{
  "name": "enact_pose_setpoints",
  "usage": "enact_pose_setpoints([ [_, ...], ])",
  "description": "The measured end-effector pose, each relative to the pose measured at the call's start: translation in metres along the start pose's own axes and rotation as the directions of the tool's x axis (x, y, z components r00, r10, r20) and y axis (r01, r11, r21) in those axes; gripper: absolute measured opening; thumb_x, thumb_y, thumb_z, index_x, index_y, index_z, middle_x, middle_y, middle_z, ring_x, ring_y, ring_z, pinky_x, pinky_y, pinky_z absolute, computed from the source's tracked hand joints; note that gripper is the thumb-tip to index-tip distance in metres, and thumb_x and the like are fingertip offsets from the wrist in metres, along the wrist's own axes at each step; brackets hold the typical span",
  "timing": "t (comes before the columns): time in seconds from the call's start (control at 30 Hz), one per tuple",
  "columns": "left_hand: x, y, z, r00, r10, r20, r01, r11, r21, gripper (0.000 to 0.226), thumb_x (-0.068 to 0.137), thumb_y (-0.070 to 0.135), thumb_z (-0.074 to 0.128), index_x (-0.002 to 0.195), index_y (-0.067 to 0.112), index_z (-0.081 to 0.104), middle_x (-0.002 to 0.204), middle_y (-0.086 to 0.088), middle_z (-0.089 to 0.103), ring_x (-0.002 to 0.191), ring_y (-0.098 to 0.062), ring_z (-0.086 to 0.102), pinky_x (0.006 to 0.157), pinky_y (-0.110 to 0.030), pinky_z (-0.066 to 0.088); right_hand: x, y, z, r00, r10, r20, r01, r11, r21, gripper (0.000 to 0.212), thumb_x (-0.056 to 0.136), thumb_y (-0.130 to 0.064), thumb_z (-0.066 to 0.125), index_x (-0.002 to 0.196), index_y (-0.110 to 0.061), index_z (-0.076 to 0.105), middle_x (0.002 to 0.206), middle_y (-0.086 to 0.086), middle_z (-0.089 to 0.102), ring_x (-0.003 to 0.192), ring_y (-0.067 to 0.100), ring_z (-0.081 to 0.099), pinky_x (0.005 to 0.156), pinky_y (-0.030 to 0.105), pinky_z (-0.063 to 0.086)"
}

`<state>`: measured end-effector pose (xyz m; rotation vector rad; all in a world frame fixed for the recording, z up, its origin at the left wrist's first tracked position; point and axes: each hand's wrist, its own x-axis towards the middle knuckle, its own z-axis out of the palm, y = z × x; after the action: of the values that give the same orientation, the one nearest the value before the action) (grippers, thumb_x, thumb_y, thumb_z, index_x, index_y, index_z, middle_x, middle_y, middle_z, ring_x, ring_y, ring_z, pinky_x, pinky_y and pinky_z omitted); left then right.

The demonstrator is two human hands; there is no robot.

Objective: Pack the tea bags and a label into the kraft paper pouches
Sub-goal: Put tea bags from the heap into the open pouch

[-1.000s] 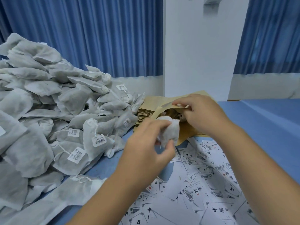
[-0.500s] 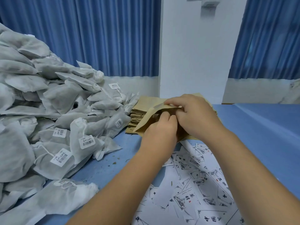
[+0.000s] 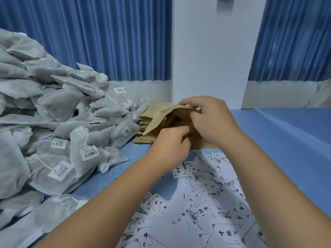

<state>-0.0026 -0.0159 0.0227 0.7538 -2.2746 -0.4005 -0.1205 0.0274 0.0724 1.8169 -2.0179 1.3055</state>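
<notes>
An open kraft paper pouch lies on top of a flat stack of pouches at the middle of the blue table. My right hand pinches the upper lip of its mouth and holds it open. The curled fingers of my left hand reach into the mouth from the front, and their tips are hidden inside. No tea bag shows in either hand. A big heap of white tea bags with barcode tags fills the left side. Loose printed labels lie scattered in front of the pouches.
The blue table stretches away to the right. A white pillar and blue curtains stand behind it. One tea bag lies near the front left edge under my left forearm.
A second ago my left hand held a white tea bag in front of the pouch. It then pushed it into the mouth, and the bag is now out of sight.
</notes>
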Motion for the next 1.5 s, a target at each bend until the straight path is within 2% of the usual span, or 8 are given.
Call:
enact_pose_setpoints([
  [0.17,-0.054,-0.011,-0.022,0.989,0.136,-0.054,-0.133,0.989,0.058,0.016,0.091,0.024,0.054,0.089,0.024,0.069,0.082,0.014,0.062,0.078,-0.003,0.055,0.069,-0.017,0.045,-0.001,-0.001,-0.004,0.998,0.012,0.060,-0.012,1.000,-0.004,0.039,0.087,-0.013,0.051,0.107,-0.042,0.068,0.096,-0.016,0.061,0.092,0.012,0.059,0.082,0.037,0.053],
  [0.4,-0.080,-0.021,-0.011,0.854,-0.230,0.466,0.082,0.945,0.316,0.044,0.077,0.064,0.061,0.088,0.021,0.062,0.098,0.012,0.050,0.086,-0.006,0.050,0.080,-0.033,0.048,-0.002,-0.001,-0.002,0.994,0.035,0.100,-0.034,0.999,-0.018,0.044,0.084,-0.010,0.049,0.105,-0.044,0.067,0.095,-0.018,0.059,0.088,0.010,0.058,0.076,0.028,0.049],
  [0.63,-0.088,-0.019,-0.003,0.884,-0.269,0.383,0.264,0.962,0.067,0.020,0.072,0.036,0.079,0.082,0.038,0.062,0.093,0.019,0.053,0.077,0.013,0.050,0.063,-0.005,0.037,-0.004,0.000,-0.003,0.994,0.033,0.106,-0.032,0.999,-0.008,0.044,0.083,-0.008,0.049,0.103,-0.043,0.068,0.093,-0.016,0.060,0.081,0.010,0.056,0.070,0.027,0.046],
  [0.87,-0.085,-0.010,-0.014,0.952,-0.272,0.137,0.297,0.931,-0.212,0.016,0.081,0.018,0.071,0.070,0.029,0.066,0.069,0.015,0.062,0.062,0.005,0.054,0.057,-0.006,0.040,-0.002,0.001,-0.007,0.994,0.033,0.101,-0.035,0.999,0.014,0.043,0.083,-0.008,0.050,0.102,-0.042,0.069,0.088,-0.021,0.058,0.077,0.005,0.055,0.074,0.030,0.051],
  [0.97,-0.084,-0.007,-0.025,0.993,-0.059,-0.104,0.065,0.997,0.052,0.014,0.083,0.017,0.068,0.076,0.029,0.064,0.075,0.017,0.061,0.076,0.000,0.055,0.064,-0.010,0.040,-0.002,0.001,-0.008,0.994,0.033,0.102,-0.035,0.999,0.017,0.042,0.084,-0.009,0.050,0.101,-0.042,0.069,0.088,-0.020,0.059,0.077,0.006,0.056,0.074,0.031,0.051],
  [1.1,-0.072,-0.001,-0.040,0.877,0.341,-0.339,-0.153,0.866,0.476,0.008,0.084,0.013,0.064,0.080,0.016,0.070,0.077,0.004,0.062,0.069,-0.016,0.056,0.048,-0.029,0.043,-0.001,0.001,-0.006,0.993,0.034,0.111,-0.036,0.999,0.012,0.042,0.083,-0.010,0.050,0.100,-0.043,0.069,0.089,-0.019,0.060,0.079,0.008,0.056,0.072,0.028,0.050],
  [1.33,-0.040,0.018,-0.036,0.972,0.224,0.068,-0.200,0.645,0.737,0.029,0.049,-0.002,0.081,0.064,0.012,0.061,0.068,-0.002,0.051,0.056,-0.022,0.048,0.040,-0.021,0.019,-0.002,-0.002,-0.005,0.993,0.040,0.111,-0.040,0.999,-0.002,0.042,0.081,-0.012,0.050,0.098,-0.045,0.069,0.087,-0.020,0.061,0.079,0.006,0.057,0.070,0.026,0.049],
  [1.5,-0.012,0.018,-0.020,0.959,0.035,0.280,-0.259,0.508,0.822,0.015,0.086,0.004,0.056,0.099,0.012,0.060,0.086,-0.004,0.036,0.073,-0.021,0.038,0.046,-0.026,0.017,-0.002,-0.002,-0.005,0.993,0.033,0.112,-0.035,0.999,0.015,0.040,0.083,-0.012,0.052,0.100,-0.043,0.070,0.094,-0.015,0.064,0.080,0.009,0.057,0.079,0.031,0.052],
])
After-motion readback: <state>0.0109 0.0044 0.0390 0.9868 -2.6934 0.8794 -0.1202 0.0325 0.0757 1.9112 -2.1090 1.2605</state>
